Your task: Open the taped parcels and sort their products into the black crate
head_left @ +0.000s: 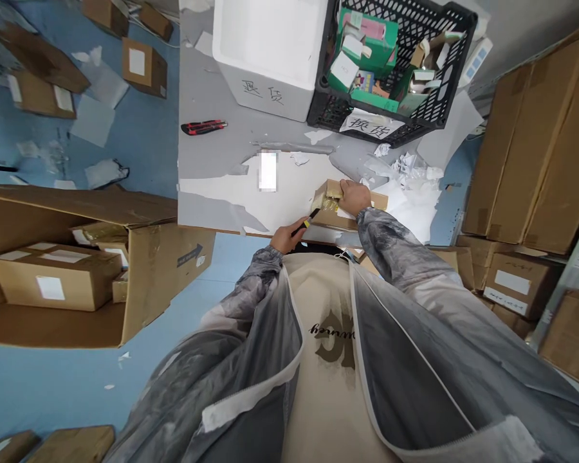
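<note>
Left hand (285, 240): fingers wrapped round black-and-yellow utility knife (305, 224), blade at box's left end
Right hand (356, 197): fingers gripping top of small brown cardboard box (335, 220)
Box: on grey worktop (207, 204), near front edge
Behind: black plastic lattice crate (329, 116), right of white plastic bin (270, 96)

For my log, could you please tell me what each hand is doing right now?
Left hand: closed, holding a yellow-and-black cutter.
Right hand: on the cardboard box; its grip cannot be told.
</note>
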### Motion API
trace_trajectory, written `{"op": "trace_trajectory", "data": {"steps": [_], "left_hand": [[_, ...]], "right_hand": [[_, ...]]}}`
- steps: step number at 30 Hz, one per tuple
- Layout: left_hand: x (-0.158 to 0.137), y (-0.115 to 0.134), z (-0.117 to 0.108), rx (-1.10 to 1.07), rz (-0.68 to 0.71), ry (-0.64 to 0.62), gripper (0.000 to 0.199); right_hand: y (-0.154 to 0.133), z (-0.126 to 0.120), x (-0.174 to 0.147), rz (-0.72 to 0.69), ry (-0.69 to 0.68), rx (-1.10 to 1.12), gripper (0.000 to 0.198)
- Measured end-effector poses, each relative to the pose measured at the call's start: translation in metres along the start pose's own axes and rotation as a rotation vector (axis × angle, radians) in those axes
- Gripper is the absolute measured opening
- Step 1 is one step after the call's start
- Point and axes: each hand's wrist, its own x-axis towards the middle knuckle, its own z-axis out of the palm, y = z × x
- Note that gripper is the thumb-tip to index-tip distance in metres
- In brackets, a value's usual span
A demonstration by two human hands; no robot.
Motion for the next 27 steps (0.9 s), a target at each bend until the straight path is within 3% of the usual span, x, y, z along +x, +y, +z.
{"op": "trace_trajectory", "data": {"steps": [4, 10, 14, 20, 24, 27], "left_hand": [[0.012, 0.010, 0.002, -0.061, -0.007, 0.065, 0.069], [0.027, 0.021, 0.001, 0.209, 0.089, 0.030, 0.060], [0.020, 0.016, -0.004, 0.167, 0.069, -0.087, 0.063], [0.000, 0.020, -0.007, 0.070, 0.019, -0.227, 0.072], [-0.005, 0.022, -0.014, 0.248, 0.027, -0.276, 0.068], [-0.004, 0.025, -0.021, 0.429, 0.061, -0.236, 0.065]], "right_hand": [[0.006, -0.004, -0.015, -0.060, -0.029, -0.005, 0.061], [0.008, -0.002, -0.024, -0.086, -0.040, 0.027, 0.057], [0.005, 0.005, -0.028, 0.009, 0.000, 0.055, 0.043], [-0.003, 0.032, -0.044, 0.102, 0.139, 0.089, 0.044], [-0.009, 0.030, -0.049, 0.119, 0.121, 0.113, 0.044], [-0.005, 0.013, -0.044, 0.132, 0.010, 0.110, 0.046]]}}
